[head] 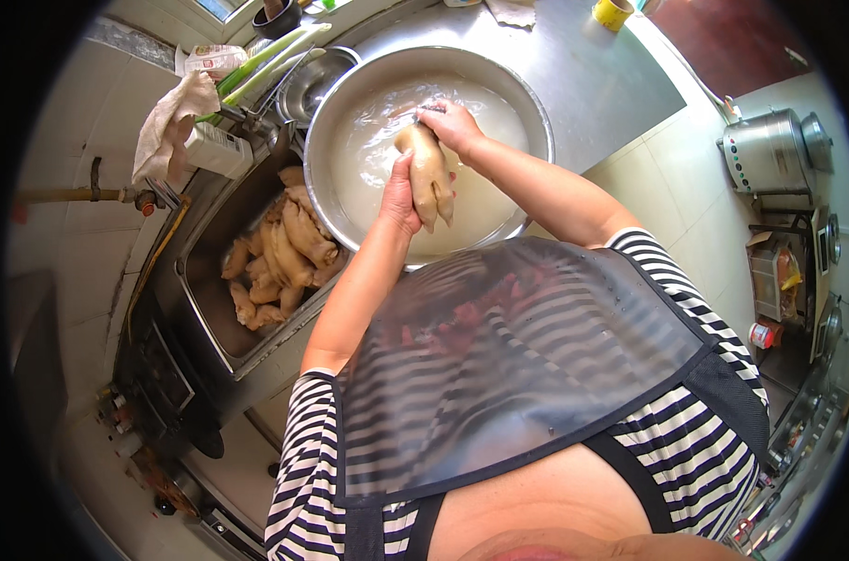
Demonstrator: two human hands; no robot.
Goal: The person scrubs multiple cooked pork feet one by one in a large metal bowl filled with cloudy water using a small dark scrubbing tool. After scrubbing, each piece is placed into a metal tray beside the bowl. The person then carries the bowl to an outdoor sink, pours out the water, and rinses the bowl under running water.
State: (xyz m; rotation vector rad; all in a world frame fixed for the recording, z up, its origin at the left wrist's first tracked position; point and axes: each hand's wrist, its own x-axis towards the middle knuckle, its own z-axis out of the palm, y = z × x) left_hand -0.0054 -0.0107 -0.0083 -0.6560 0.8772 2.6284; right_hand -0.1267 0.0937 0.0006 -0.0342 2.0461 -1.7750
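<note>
A pale pig's trotter [431, 168] is held over a wide metal basin [538, 133] of cloudy water, its split toes pointing toward me. My left hand [400, 200] wraps around it from the left and beneath, with fingertips showing at its right side. At the trotter's far end, my right hand [456, 127] pinches a small dark object [433, 109], too hidden by the fingers to identify. To the left of the basin, several more pig's trotters [284, 242] lie piled in a metal sink [214, 294].
The basin's left side overhangs the sink. Behind the sink are a faucet [260, 126], a white plastic jug [219, 149], a draped cloth [175, 126], green onions [270, 59] and a metal bowl [319, 73]. A yellow tape roll [612, 12] stands on the steel counter [593, 84].
</note>
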